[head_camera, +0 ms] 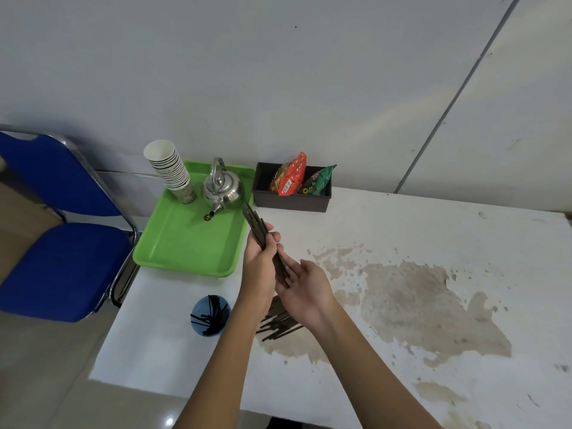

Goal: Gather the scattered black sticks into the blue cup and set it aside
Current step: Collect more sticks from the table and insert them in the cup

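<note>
Standing beside the table's left edge is a blue chair (62,243). On the table (433,230), a green tray (185,246) at the far left corner carries a stack of paper cups (170,168) and a metal kettle (221,187). Near the left edge, the blue cup (210,317) stands upright with several black sticks inside. The left hand (260,258) has its fingers curled around a bundle of sticks (260,230), tilted up toward the tray. The right hand (305,289) lies open, fingers spread, against the bundle's lower end. More loose sticks (278,323) lie under the wrists. A dark box (291,202) of snack packets sits at the far edge.
</note>
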Motion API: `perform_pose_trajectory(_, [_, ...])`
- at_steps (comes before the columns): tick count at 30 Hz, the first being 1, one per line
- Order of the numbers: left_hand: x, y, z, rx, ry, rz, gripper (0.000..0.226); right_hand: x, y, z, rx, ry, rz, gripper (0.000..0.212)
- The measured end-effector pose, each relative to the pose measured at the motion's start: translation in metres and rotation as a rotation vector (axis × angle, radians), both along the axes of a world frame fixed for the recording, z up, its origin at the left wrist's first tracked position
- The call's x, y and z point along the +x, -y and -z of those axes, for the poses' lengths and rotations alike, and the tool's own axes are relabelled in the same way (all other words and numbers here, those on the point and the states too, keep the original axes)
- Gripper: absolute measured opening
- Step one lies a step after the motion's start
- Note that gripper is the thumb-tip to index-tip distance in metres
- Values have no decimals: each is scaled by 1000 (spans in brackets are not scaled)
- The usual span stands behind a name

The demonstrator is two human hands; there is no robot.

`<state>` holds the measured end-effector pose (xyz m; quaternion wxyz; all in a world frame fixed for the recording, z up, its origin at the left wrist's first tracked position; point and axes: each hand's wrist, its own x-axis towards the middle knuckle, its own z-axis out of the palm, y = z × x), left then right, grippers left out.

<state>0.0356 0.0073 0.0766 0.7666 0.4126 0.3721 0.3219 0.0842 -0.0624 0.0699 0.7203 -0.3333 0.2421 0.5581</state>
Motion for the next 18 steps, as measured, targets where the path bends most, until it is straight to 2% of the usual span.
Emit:
perform_pose_trajectory(5, [-9,8,5,49,-111,-11,15,-1,-3,-4,38,6,17,51])
perform_pose_trajectory(8, [-13,16,0,157,-166,-28,23,-5,-3,-10,32,10,-16,51])
perform_pose_trajectory(11, [-16,23,-2,243,-174,-19,16,-10,-5,-14,53,-6,-40,51])
perform_pose_trajectory(15, [-24,26,-2,488,-269,3,18,-14,-6,-21,98,-4,-48,52])
perform_pose_trajectory(18, [-30,24,-2,553,-351,-7,26,-18,-9,-29,105,45,-59,39])
